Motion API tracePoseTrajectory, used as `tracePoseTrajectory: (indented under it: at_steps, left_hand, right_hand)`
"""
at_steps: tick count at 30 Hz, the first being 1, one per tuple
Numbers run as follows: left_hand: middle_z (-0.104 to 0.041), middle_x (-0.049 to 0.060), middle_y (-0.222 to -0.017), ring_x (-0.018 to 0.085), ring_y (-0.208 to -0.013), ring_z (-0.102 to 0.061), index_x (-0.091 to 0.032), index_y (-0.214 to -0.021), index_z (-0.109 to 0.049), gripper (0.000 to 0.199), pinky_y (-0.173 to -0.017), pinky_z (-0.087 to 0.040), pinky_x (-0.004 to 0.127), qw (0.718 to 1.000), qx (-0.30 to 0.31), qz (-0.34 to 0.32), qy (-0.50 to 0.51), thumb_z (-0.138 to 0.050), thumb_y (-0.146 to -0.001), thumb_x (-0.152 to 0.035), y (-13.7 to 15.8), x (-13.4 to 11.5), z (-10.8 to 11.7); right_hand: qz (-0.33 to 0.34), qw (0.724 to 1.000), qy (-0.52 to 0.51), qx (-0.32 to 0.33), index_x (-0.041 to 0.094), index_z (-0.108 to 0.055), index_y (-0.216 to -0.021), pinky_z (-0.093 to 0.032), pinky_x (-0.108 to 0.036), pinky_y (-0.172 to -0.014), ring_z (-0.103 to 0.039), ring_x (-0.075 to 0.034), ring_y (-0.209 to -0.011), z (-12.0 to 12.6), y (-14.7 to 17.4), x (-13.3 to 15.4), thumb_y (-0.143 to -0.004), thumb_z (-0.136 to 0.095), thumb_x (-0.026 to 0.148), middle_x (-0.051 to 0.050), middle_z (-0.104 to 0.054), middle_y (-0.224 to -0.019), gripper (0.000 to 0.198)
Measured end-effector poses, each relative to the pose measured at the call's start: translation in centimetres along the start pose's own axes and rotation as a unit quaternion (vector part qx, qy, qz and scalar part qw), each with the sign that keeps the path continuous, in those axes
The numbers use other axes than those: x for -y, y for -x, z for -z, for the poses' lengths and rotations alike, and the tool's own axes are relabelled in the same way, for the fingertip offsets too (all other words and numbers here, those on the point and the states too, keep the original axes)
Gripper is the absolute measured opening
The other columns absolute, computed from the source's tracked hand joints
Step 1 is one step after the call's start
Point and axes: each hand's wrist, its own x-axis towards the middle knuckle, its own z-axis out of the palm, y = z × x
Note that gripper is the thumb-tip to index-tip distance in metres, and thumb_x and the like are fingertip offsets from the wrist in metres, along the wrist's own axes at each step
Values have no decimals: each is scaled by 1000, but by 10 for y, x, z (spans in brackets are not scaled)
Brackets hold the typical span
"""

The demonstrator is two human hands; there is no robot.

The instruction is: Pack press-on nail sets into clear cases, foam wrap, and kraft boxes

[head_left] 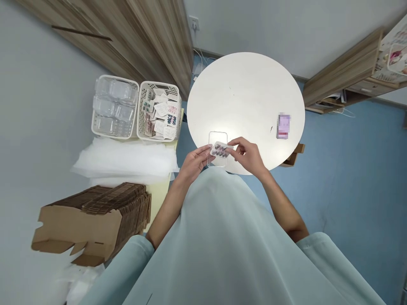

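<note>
Both hands hold a small flat pack of nail-shaped pieces (219, 149), tilted over the near edge of the white round table. Its pieces are dark and glossy, set in two rows on a pale backing. My left hand (194, 162) pinches the pack's left edge between thumb and fingers. At the right end, my right hand (247, 155) grips it, with the index finger and thumb by the pieces. Beneath the pack lies an open clear plastic box (218, 135), partly hidden by the pack and the left fingers.
A blurred purple item (283, 126) lies on the right of the table (244, 84). To the left stand a basket of clear plastic boxes (133, 127) and a basket of small packs (177, 127). Nearer are white foam sheets (127, 159) and stacked flat cardboard boxes (82, 222).
</note>
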Motion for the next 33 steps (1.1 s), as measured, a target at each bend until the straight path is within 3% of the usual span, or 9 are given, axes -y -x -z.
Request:
tracePoseTrajectory:
  at_steps: [10, 19, 22, 28, 33]
  left_hand:
    - [-76, 16, -138, 32, -134, -69, -18, -126, -79, 45, -117, -53, 45, 1000, 22, -13, -15, -91, -86, -35, 6, 6, -14]
    - [-76, 15, -138, 33, -133, -69, -18, -126, -79, 45, -115, -54, 47, 999, 28, -10, -22, -91, -86, -37, 17, 4, -24]
    - [-76, 15, -138, 32, -133, -69, -18, -127, -79, 46, -116, -54, 46, 999, 31, -9, -21, -90, -86, -36, 20, 3, -23]
    - [-76, 15, -138, 33, -134, -69, -18, -127, -79, 46, -116, -53, 46, 1000, 29, -5, -7, -91, -86, -35, 28, 3, -14]
    - [-75, 16, -139, 34, -134, -69, -18, -126, -80, 46, -115, -54, 47, 999, 41, 6, -5, -92, -84, -36, 36, 3, -8]
  right_hand:
    - [17, 991, 110, 71, 30, -74, -113, -50, -33, -71, -64, -18, -70, 1, 18, -11, -105, -66, 48, -2, -79, -106, 21]
    - [82, 977, 193, 49, 30, -76, -121, -45, -30, -61, -61, -15, -72, -3, 31, -9, -108, -62, 42, -6, -67, -123, 22]
    - [79, 982, 168, 26, 31, -77, -121, -47, -30, -63, -59, -14, -70, -4, 30, -12, -107, -64, 46, -6, -67, -119, 24]
    - [3, 991, 63, -118, 24, -79, -113, -52, -34, -75, -56, -14, -68, 2, 5, -27, -101, -68, 61, -5, -70, -106, 40]
    - [-82, 993, -28, -75, 22, -81, -100, -50, -33, -66, -51, -14, -61, -11, -15, -36, -95, -67, 72, -4, -73, -94, 52]
